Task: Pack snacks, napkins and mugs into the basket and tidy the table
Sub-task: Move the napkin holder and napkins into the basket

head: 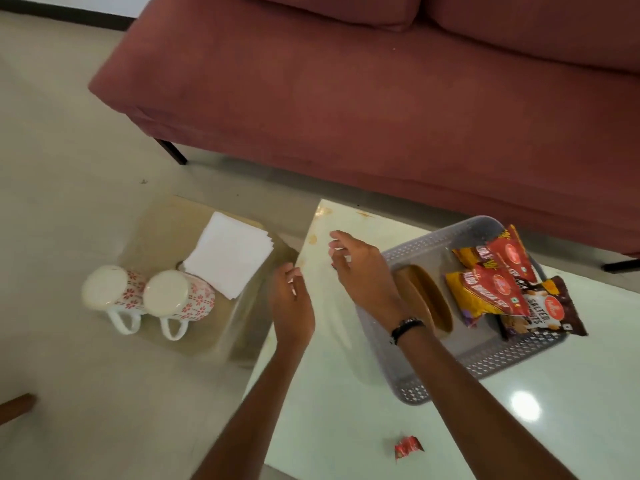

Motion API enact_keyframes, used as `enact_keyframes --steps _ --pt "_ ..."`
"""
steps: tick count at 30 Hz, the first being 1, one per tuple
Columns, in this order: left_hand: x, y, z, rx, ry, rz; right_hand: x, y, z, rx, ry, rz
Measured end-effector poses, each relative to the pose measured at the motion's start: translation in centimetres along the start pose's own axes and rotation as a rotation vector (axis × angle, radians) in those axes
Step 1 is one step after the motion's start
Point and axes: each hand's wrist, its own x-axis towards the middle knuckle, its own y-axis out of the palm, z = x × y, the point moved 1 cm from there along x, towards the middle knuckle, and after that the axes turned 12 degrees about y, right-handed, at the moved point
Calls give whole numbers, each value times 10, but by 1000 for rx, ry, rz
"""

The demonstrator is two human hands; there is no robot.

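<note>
A grey perforated basket stands on the white table and holds several snack packets and a brown round plate on edge. Two white mugs with red flowers, left mug and right mug, stand upside down on the glass part of the table. A stack of white napkins lies just behind them. My left hand and my right hand hover empty between the napkins and the basket, fingers apart. A small red wrapper lies near the front.
A pink sofa runs along the far side of the table, with dark legs on a beige tiled floor. The white table top has stains near its far left corner. A brown wooden piece shows at the left edge.
</note>
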Motion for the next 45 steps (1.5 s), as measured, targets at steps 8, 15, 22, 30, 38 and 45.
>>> enact_keyframes --steps 8,15,22,30,38,45 --pt "57 -70 50 347 166 126 63 112 52 -22 66 164" --pt "79 -73 82 445 73 339 97 159 56 15 154 192" --pt "85 -79 87 370 -2 341 102 172 58 10 173 161" --pt "78 -83 86 316 36 345 95 174 66 45 66 195" --pt "74 -84 44 212 275 4 80 82 38 99 -39 299" --pt "75 -73 -5 -267 -83 434 43 -32 23 333 67 552"
